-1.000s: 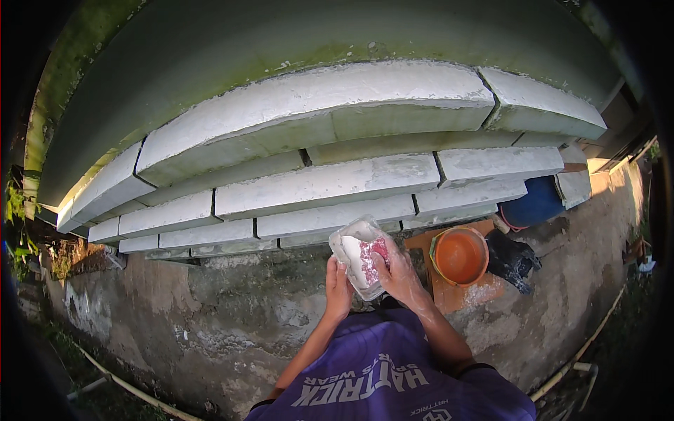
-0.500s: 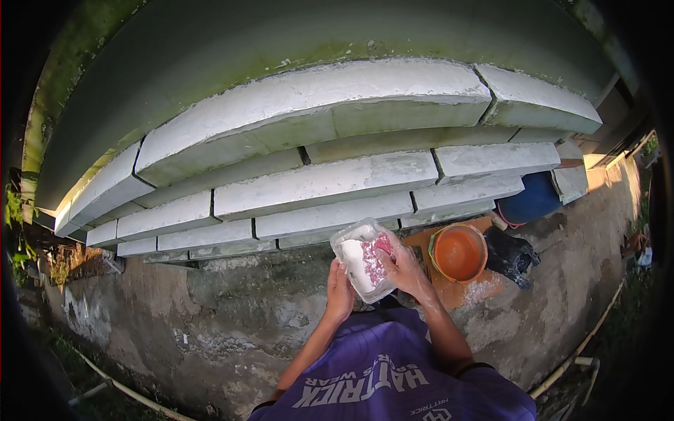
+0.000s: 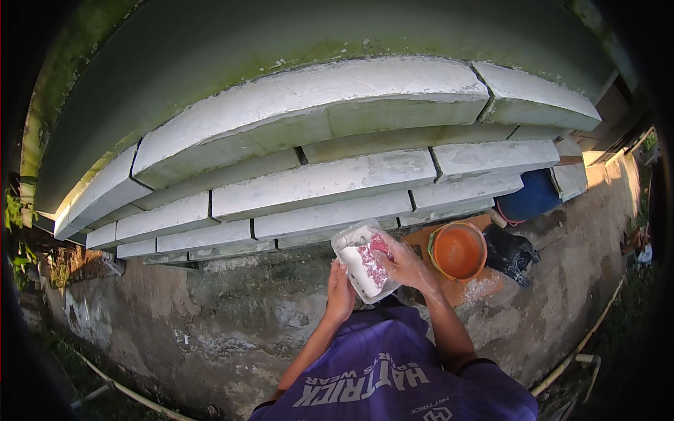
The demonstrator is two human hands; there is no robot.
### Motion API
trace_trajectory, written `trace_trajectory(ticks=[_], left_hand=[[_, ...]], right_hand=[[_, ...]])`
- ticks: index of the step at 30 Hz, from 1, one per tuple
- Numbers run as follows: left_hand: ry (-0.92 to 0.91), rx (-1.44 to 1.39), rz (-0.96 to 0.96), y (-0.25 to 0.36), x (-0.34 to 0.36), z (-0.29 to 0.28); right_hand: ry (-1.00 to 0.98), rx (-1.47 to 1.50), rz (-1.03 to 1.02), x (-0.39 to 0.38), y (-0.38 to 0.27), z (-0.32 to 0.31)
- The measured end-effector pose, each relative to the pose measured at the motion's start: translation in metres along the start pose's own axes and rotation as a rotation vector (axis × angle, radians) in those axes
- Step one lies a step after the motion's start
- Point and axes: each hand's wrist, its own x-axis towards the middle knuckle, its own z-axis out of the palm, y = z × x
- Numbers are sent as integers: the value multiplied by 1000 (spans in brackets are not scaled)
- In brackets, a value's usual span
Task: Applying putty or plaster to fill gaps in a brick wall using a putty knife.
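I hold a clear plastic tray (image 3: pixel 351 252) in front of me, above my purple shirt, with a thick white substance in it. My left hand (image 3: pixel 339 295) is closed on its left side, fingertips at the rim. My right hand (image 3: pixel 404 270) reaches into the tray's right part, fingers closed on a pink, white-smeared object (image 3: pixel 372 270) whose exact kind I cannot make out. The back of this hand has white residue on it.
Whitened, stepped concrete ledges (image 3: pixel 323 168) cross ahead below a mossy green wall (image 3: pixel 302 31). At the right, an orange bucket (image 3: pixel 456 252) stands on a board beside a black crumpled bag (image 3: pixel 509 256) and a blue container (image 3: pixel 528 196). Pale pipes (image 3: pixel 583 337) edge the concrete ground (image 3: pixel 210 330).
The tray has shifted slightly to the right, and my right fingers have moved a little within it over the pink object. The surroundings have shifted slightly up and left in the picture.
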Motion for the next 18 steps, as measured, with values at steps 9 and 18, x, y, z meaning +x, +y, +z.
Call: trace_trajectory(ticks=[9, 18], left_hand=[[-12, -16, 17, -4, 6, -1], [10, 11, 9, -3, 13, -5]], right_hand=[[34, 193, -16, 2, 20, 16], [123, 195, -84, 8, 30, 27]])
